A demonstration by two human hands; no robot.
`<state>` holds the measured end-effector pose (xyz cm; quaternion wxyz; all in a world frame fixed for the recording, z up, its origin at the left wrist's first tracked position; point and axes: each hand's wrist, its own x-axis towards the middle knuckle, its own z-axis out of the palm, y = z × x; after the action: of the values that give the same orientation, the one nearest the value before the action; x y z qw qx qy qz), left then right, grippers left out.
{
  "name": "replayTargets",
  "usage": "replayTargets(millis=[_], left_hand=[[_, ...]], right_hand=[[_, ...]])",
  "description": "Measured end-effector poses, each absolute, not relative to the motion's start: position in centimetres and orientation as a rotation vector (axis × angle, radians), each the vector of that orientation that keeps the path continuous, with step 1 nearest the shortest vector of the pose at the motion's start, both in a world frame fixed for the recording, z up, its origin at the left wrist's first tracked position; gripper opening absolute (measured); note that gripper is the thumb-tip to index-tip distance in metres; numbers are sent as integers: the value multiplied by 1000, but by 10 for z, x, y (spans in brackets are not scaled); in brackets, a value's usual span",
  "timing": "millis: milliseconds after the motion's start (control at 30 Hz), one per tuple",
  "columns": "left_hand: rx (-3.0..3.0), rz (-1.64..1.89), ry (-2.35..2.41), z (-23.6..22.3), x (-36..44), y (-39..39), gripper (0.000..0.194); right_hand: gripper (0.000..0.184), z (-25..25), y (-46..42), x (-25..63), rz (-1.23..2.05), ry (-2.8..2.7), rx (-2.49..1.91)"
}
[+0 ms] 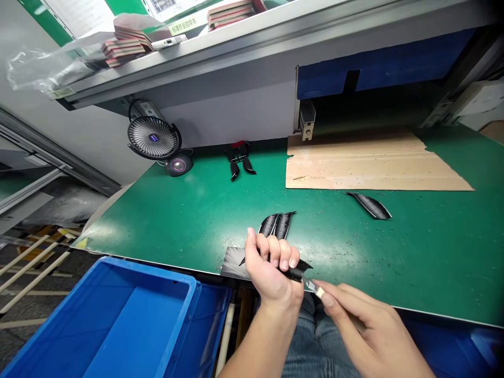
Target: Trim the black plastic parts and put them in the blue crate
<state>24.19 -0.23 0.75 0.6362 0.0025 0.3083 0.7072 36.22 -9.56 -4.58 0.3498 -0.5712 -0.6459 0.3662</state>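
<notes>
My left hand (pixel 273 270) is closed around a black curved plastic part (pixel 297 272), palm turned up, at the table's near edge. In my right hand (pixel 364 323) is a craft knife (pixel 315 288) with a light handle. Its blade meets or nearly meets the right end of the black part. Two similar black curved pieces (pixel 275 224) lie side by side just beyond my left hand. Another black curved piece (pixel 370 205) rests farther right. A grey flat sheet (pixel 233 261) lies partly under my left hand.
A blue bin (pixel 192 283) stands at the lower left, below the green table (pixel 177 210). At the back are a small fan (pixel 154 137), several black parts (pixel 240 158) and a cardboard sheet (pixel 374 163). A metal shelf (pixel 236 44) runs above, and dark scraps dot the tabletop.
</notes>
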Motion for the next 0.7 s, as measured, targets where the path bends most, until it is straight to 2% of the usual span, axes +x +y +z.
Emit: replayTargets(millis=[300, 700], left_hand=[[94, 1639, 694, 6, 242, -6, 51], [139, 1675, 678, 12, 241, -13, 52]], right_hand=[[30, -37, -89, 363, 1175, -1584, -1476], [33, -37, -94, 359, 812, -1735, -1577]])
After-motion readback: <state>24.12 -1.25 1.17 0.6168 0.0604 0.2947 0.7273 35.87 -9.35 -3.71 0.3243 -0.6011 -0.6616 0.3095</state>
